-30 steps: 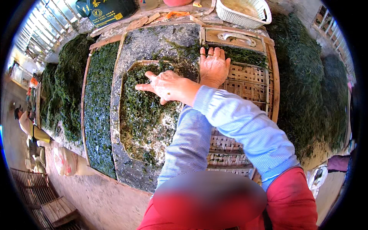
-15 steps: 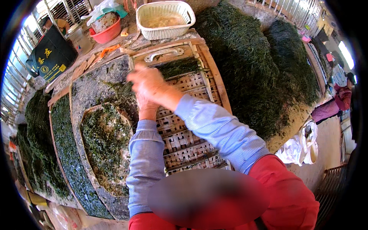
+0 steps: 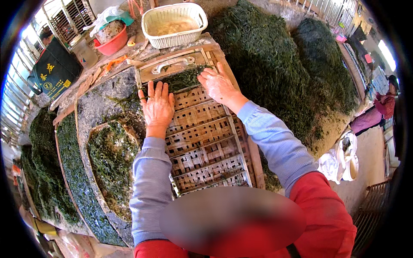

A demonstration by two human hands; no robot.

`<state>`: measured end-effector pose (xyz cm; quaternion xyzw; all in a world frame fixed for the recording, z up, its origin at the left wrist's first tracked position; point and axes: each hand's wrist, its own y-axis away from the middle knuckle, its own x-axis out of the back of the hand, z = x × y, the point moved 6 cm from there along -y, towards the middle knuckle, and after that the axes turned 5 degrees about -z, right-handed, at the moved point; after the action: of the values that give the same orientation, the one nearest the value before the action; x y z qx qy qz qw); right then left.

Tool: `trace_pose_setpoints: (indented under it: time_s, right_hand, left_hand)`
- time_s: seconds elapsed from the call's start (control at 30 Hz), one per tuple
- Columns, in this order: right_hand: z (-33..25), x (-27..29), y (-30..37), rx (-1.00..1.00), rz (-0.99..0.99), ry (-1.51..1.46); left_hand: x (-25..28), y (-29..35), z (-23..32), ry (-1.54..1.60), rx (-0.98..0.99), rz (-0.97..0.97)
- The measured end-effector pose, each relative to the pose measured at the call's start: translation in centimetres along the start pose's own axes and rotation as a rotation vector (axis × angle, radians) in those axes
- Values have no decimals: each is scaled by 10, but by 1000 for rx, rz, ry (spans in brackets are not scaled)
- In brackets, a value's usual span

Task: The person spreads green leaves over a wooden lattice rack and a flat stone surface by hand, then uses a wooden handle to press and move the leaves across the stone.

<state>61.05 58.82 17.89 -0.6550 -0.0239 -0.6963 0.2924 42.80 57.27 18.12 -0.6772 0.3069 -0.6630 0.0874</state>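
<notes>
A wooden frame with a woven bamboo mat (image 3: 191,124), crossed by thin slats, lies in front of me. Along its far end runs a strip of dark green, seaweed-like strands (image 3: 185,80), just short of a white handle (image 3: 173,64) on a wooden board. My left hand (image 3: 157,105) lies palm down at the strip's left end, fingers stretched and spread. At its right end rests my right hand (image 3: 219,86), fingers apart and tips touching the strands. Left of the frame, a shallow, rimmed container (image 3: 91,142) holds chopped green pieces.
Big heaps of dark green strands (image 3: 262,64) stand on the right, with another heap (image 3: 45,142) far left. A white basket (image 3: 174,41), a red bowl (image 3: 114,43) and a dark bag (image 3: 56,69) line the back. A person in purple (image 3: 378,109) is at far right.
My hands were together and blurred over the frame's far left corner. Now they are apart, the right one having moved right to the strip's other end.
</notes>
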Motion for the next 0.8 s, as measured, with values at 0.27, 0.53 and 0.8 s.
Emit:
trace_pose_setpoints:
  time_s: [0.27, 0.53, 0.8]
  right_hand:
    - [56, 25, 25, -321, 205, -406]
    - [84, -20, -10, -22, 333, -287]
    - [16, 52, -38, -142, 270, -1110]
  left_hand:
    - [0, -23, 25, 136, -116, -129]
    - [-31, -62, 111, 136, -127, -423]
    - [-31, -66, 86, 426, -54, -535]
